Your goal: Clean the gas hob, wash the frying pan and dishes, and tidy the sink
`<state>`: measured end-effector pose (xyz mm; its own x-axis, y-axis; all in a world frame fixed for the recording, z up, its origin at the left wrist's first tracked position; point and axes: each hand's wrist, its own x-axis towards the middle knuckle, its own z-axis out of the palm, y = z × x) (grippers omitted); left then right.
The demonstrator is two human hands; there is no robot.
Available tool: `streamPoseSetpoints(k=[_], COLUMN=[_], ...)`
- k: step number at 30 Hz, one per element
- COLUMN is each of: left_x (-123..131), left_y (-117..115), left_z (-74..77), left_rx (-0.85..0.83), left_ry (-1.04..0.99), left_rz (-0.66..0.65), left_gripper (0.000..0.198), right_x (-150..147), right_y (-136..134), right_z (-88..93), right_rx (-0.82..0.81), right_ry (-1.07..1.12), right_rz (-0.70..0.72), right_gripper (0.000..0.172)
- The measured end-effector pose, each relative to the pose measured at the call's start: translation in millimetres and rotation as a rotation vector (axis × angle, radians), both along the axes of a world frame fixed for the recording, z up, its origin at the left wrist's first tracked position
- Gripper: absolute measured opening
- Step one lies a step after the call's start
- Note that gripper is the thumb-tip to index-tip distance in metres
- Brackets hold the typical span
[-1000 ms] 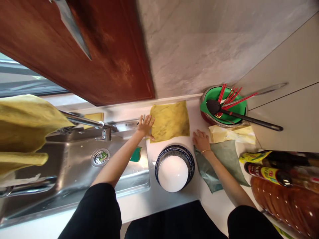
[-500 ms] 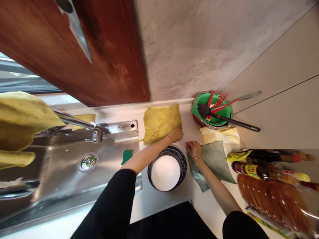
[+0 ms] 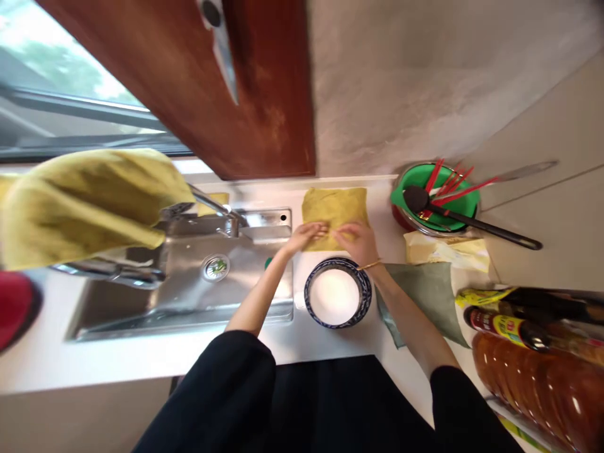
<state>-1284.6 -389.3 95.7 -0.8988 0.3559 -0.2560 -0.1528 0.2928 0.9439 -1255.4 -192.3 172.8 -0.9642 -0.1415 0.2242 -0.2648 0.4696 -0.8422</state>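
A yellow cloth (image 3: 335,204) lies spread on the counter against the wall. My left hand (image 3: 307,235) is over its lower left part, fingers loosely stretched to the right, with nothing seen in them. Across from it, my right hand (image 3: 356,242) is slightly blurred over the cloth's lower right part; its fingers look apart. I cannot tell whether either hand presses on the cloth. Just below them stands a stack of blue-patterned bowls (image 3: 365,296), white inside. A grey-green cloth (image 3: 431,292) lies flat under my right forearm.
The steel sink (image 3: 255,270) is at left, its tap (image 3: 231,223) behind. A yellow cloth (image 3: 104,201) hangs over a rail at far left. At right are a green colander (image 3: 401,192) with red chopsticks and a black spatula (image 3: 476,223), then sauce bottles (image 3: 507,327).
My right hand has left the grey-green cloth and moved left over the yellow cloth. My left hand has shifted from its lower right corner to the left side. The view has turned left.
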Motion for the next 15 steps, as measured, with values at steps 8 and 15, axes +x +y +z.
streamPoseSetpoints(k=[8,15], left_x=[128,65], left_y=[-187,-233], left_z=[4.4,14.9], left_rx=[-0.38,-0.45], left_ry=[-0.114,0.263], left_rz=[0.858,0.665], left_gripper=[0.052,0.043], right_x=[3,56], right_y=[-246,-323], right_z=[8.9,-77.5], right_rx=[0.531,0.391], right_ry=[-0.302,-0.526], right_rz=[0.526,0.526], right_gripper=[0.009,0.017])
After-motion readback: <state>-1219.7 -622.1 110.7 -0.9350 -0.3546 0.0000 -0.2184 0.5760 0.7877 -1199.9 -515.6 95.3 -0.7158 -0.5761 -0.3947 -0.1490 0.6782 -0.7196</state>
